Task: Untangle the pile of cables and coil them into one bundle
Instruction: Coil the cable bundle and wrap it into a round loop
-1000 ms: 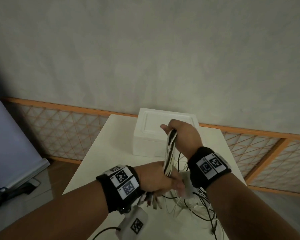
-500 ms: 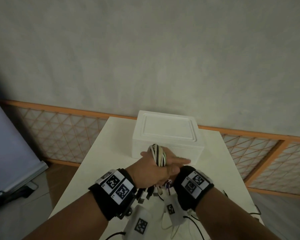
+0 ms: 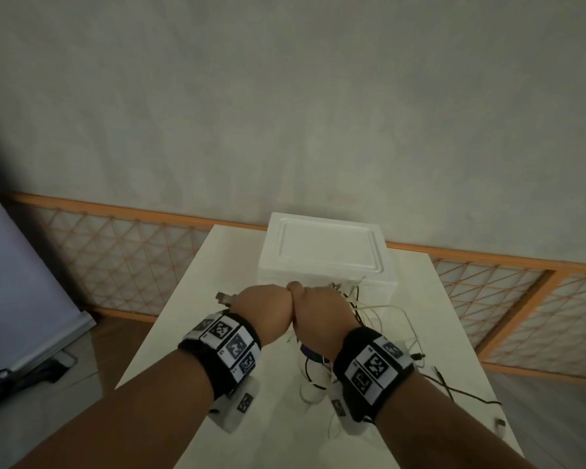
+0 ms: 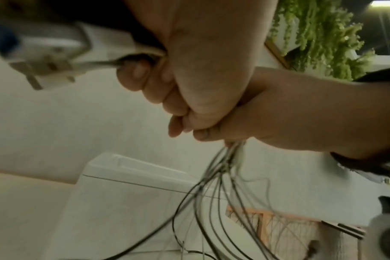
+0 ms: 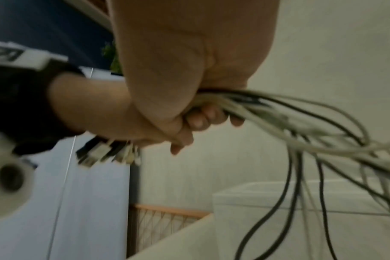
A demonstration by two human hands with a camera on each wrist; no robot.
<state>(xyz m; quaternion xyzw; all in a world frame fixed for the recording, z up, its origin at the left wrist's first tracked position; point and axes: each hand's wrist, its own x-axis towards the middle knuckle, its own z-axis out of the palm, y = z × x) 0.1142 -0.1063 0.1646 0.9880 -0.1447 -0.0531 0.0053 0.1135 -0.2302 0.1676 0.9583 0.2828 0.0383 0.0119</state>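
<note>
A person's left hand (image 3: 261, 309) and right hand (image 3: 322, 311) meet fist to fist above a white table (image 3: 183, 333), both clenched around one gathered run of cables (image 5: 267, 109). At the left, the left hand's curled fingers (image 4: 145, 77) grip the plug ends, and a cluster of black and white connectors (image 5: 105, 153) juts out past that fist. To the right, the right hand's fingers (image 5: 203, 117) close on the same bunch, from which thin black and pale strands fan out loose, drooping in loops to the tabletop on the right side, where more slack lies scattered. Both wrists wear black bands with square printed markers (image 3: 230, 346). Beyond the hands a closed white foam box (image 3: 329, 252) sits at the table's far edge; its contents cannot be seen. Behind it runs an orange-framed lattice panel (image 3: 115, 252) below a plain grey wall (image 3: 285, 113).
</note>
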